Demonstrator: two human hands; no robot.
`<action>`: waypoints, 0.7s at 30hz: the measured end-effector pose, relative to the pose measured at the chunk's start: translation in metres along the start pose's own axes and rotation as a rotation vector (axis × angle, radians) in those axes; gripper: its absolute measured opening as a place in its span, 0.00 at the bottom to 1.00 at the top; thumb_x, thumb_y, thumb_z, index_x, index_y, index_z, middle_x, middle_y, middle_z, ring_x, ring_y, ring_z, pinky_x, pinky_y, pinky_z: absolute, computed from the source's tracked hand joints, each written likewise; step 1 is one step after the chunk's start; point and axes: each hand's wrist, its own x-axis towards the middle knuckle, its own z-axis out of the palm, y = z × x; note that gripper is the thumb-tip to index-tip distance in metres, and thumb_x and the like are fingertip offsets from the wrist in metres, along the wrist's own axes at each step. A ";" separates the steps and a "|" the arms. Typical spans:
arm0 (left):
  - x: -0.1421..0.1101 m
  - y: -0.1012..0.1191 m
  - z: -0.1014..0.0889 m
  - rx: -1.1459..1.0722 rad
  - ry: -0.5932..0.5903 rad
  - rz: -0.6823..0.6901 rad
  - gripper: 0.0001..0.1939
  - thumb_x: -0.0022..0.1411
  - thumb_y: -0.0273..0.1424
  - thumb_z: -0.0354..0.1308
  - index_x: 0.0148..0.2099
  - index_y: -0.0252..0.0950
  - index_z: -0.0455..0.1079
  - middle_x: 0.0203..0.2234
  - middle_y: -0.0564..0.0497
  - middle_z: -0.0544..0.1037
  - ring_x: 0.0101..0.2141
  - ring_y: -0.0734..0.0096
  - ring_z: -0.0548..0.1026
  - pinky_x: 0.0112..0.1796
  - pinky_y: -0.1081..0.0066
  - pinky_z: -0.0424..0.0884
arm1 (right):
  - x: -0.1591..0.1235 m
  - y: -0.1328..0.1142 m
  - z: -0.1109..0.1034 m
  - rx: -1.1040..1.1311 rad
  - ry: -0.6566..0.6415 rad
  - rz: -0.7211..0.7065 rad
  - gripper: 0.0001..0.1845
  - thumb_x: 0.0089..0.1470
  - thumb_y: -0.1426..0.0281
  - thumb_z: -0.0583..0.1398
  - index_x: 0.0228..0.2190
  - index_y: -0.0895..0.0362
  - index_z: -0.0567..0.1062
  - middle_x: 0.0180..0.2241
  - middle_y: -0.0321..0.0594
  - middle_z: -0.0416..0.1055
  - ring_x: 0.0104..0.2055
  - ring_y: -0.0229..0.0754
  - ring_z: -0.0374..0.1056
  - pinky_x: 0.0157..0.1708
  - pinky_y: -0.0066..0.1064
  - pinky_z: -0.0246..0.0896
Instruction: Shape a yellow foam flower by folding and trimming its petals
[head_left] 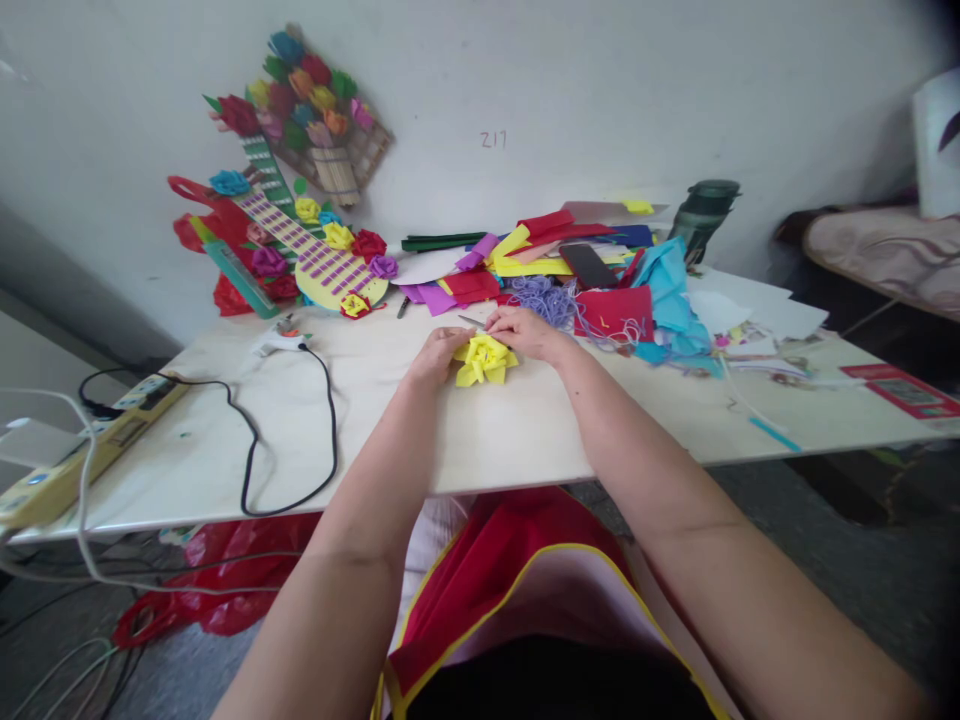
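A bright yellow flower (485, 362), folded from what looks like paper or cloth, is between my two hands above the white table. At its upper left edge, the closed fingers of my left hand (437, 353) pinch a petal. My right hand (523, 330) is closed too, with its bent fingertips on the flower's upper right side. Just behind the flower lies a thin dark pointed tool (471, 321). One end of it is hidden by my right hand, and I cannot tell whether the hand touches it.
Behind my hands lie coloured sheets, a dark phone (589, 267), purple yarn (544, 298) and a dark bottle (701, 222). Flower-decorated guitar shapes (311, 240) lean at the back left. A black cable (334, 430) and a power strip (97, 450) lie on the left.
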 end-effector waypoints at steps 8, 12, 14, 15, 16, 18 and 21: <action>0.001 0.000 -0.001 -0.017 0.024 -0.016 0.07 0.44 0.30 0.64 0.25 0.32 0.71 0.17 0.54 0.72 0.19 0.76 0.69 0.23 0.75 0.64 | -0.002 -0.006 0.001 -0.025 0.041 0.023 0.11 0.48 0.75 0.57 0.21 0.58 0.78 0.37 0.42 0.74 0.39 0.40 0.69 0.42 0.34 0.64; 0.003 -0.001 -0.002 -0.007 0.055 -0.047 0.07 0.45 0.31 0.63 0.25 0.32 0.70 0.19 0.53 0.73 0.21 0.74 0.70 0.23 0.75 0.64 | -0.002 -0.006 0.001 -0.025 0.059 0.021 0.11 0.46 0.76 0.57 0.19 0.57 0.77 0.37 0.42 0.74 0.39 0.41 0.69 0.41 0.34 0.63; 0.004 -0.003 -0.002 -0.006 0.065 -0.047 0.08 0.45 0.32 0.63 0.25 0.32 0.70 0.19 0.53 0.73 0.21 0.74 0.70 0.24 0.74 0.64 | -0.002 -0.006 0.001 -0.022 0.069 0.026 0.10 0.46 0.75 0.57 0.18 0.57 0.76 0.38 0.42 0.73 0.39 0.41 0.69 0.41 0.34 0.63; 0.005 -0.004 -0.003 -0.007 0.065 -0.043 0.09 0.46 0.32 0.63 0.25 0.32 0.70 0.19 0.53 0.73 0.21 0.74 0.70 0.24 0.74 0.64 | -0.002 -0.006 0.001 -0.020 0.073 0.027 0.10 0.45 0.75 0.57 0.18 0.57 0.76 0.38 0.42 0.73 0.39 0.40 0.69 0.41 0.34 0.63; 0.005 -0.004 -0.003 -0.008 0.064 -0.037 0.09 0.46 0.33 0.63 0.25 0.32 0.69 0.19 0.53 0.73 0.21 0.73 0.70 0.24 0.74 0.65 | -0.002 -0.006 0.001 -0.018 0.077 0.026 0.10 0.45 0.75 0.57 0.18 0.57 0.76 0.38 0.42 0.73 0.38 0.40 0.69 0.41 0.34 0.63; 0.006 -0.006 -0.004 -0.002 0.060 -0.020 0.10 0.47 0.34 0.63 0.25 0.33 0.69 0.19 0.53 0.72 0.21 0.73 0.69 0.25 0.73 0.64 | -0.002 -0.007 0.000 -0.012 0.084 0.026 0.09 0.45 0.75 0.57 0.19 0.57 0.76 0.38 0.42 0.72 0.38 0.39 0.68 0.41 0.34 0.63; 0.007 -0.006 -0.006 0.022 0.057 -0.010 0.11 0.47 0.35 0.64 0.24 0.33 0.68 0.18 0.54 0.71 0.21 0.74 0.69 0.25 0.73 0.64 | -0.002 -0.006 0.000 -0.001 0.088 0.029 0.08 0.44 0.76 0.58 0.20 0.58 0.77 0.38 0.41 0.72 0.37 0.39 0.68 0.41 0.33 0.63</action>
